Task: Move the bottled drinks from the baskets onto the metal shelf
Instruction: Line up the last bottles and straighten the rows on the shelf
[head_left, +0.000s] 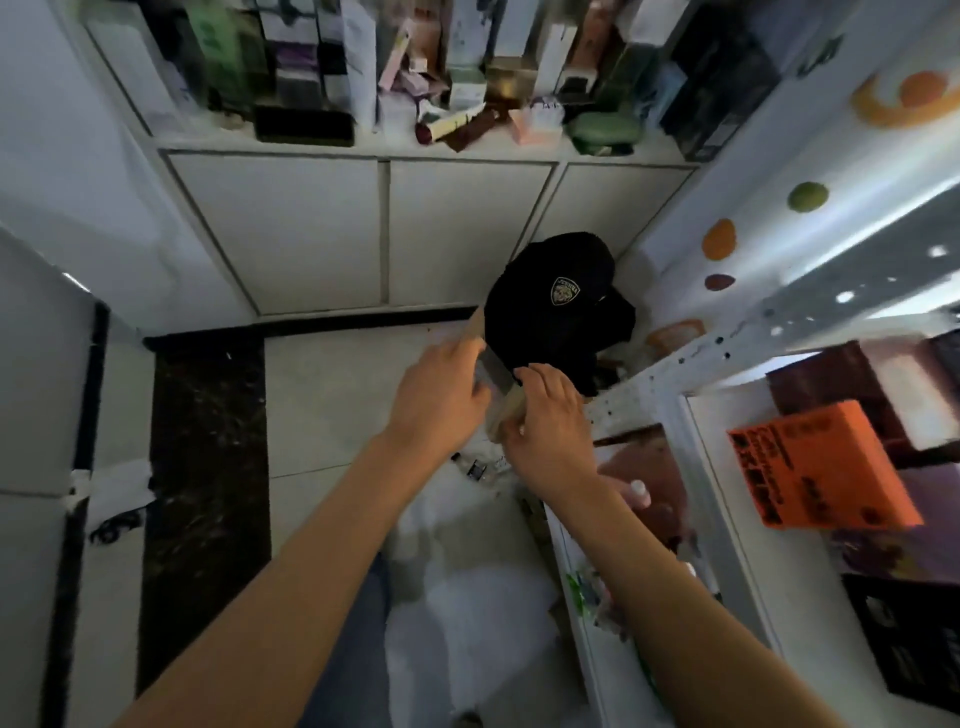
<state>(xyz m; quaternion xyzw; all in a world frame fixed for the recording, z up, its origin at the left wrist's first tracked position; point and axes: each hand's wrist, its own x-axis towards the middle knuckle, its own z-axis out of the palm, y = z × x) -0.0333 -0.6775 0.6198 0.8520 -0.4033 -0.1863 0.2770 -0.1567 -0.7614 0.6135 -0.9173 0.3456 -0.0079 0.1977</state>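
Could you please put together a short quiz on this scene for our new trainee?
1. True or false: both hands are on the same object.
2. What colour is the box on the metal shelf at the right? A) orange B) blue C) yellow
3. What dark item with a badge lies on the floor beyond the hands?

Key:
1. True: the left hand and right hand hold one blurred tan object; what it is cannot be told.
2. A, the orange box.
3. A black cap.
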